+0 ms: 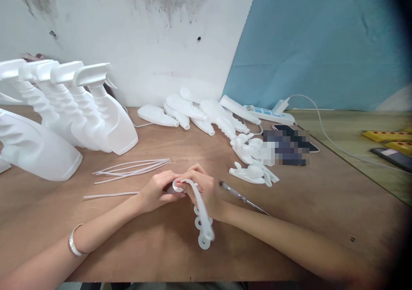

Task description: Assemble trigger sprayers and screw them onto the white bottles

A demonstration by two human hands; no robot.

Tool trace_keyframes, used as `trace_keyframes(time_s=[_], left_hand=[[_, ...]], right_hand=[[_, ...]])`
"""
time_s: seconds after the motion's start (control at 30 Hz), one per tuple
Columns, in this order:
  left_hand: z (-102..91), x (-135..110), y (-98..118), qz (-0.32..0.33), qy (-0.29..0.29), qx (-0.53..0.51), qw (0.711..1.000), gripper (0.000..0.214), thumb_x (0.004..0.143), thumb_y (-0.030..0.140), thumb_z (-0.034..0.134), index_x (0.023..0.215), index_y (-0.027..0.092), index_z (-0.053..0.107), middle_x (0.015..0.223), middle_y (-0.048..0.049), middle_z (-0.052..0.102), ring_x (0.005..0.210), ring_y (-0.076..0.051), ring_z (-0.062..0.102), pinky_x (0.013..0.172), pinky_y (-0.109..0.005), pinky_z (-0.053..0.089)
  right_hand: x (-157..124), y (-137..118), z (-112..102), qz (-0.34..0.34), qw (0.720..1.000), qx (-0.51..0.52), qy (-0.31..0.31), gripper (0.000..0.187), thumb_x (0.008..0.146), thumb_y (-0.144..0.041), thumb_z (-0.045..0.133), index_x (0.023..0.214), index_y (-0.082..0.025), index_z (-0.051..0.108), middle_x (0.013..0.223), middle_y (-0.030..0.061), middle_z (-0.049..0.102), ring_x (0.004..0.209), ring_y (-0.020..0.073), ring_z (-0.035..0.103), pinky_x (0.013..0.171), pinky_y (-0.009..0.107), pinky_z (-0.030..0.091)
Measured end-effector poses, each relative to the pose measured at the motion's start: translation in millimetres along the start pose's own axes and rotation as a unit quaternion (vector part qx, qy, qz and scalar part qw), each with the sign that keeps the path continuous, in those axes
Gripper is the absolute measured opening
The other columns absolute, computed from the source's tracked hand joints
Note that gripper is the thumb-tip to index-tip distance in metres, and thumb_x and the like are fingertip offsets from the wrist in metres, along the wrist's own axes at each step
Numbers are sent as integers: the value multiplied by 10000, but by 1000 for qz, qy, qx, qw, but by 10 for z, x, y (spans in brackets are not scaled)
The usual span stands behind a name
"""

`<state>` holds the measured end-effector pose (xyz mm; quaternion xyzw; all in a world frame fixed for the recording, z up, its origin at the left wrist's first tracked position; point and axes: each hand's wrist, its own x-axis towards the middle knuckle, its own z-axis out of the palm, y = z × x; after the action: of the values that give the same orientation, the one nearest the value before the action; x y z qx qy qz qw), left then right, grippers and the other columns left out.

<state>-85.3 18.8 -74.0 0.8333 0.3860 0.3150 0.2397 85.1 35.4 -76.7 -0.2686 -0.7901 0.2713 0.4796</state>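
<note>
Near the middle of the table both hands meet around a small white plastic part. The fingers of my left hand (161,187) are closed on a round white collar (176,185). My right hand (202,189) pinches at the same spot, with a curved white plastic tube (202,215) arching from its fingers towards me; its lower end is blurred. How tube and collar join is hidden by the fingers. Beneath the tube several flat white washers (204,242) lie on the table. Several thin white tubes (131,169) lie left of my hands.
White spray bottles (112,122) stand at the left, one lower white bottle (41,148) nearer me. Loose white bottles (186,107) lie along the wall. Right of my hands are white trigger parts (251,172), a screwdriver (240,194), a phone (296,137) and a power strip (270,114).
</note>
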Motion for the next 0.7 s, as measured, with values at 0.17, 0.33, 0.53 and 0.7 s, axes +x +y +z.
trace_keyframes(time_s=[0.17,0.33,0.53,0.7], left_hand=[[34,-20,-25,-15,15,6,1000,168,766,314,566,810,153,573,754,-29,581,690,-130,514,634,-235,424],[51,-26,-32,-9,12,3,1000,165,777,306,548,733,147,535,717,-23,557,670,-122,506,618,-230,415],[47,-11,-15,-9,8,0,1000,151,771,296,561,773,148,531,722,-17,550,652,-112,487,595,-221,401],[52,1,-15,-14,12,4,1000,155,766,295,561,733,146,530,684,-8,534,613,-105,468,563,-217,392]], right_hand=[[55,-48,-20,-4,1000,-16,-9,112,802,-247,543,719,-188,589,645,19,604,678,152,475,624,280,434],[77,-78,-27,-12,999,-30,-18,147,812,-263,529,688,-192,561,630,11,598,669,148,478,621,279,428],[74,-43,-52,11,999,-32,-28,122,807,-250,534,704,-191,561,660,10,595,694,140,508,636,264,425],[92,7,-71,22,998,-33,-53,116,796,-229,543,686,-194,554,661,6,577,707,136,513,632,253,415]])
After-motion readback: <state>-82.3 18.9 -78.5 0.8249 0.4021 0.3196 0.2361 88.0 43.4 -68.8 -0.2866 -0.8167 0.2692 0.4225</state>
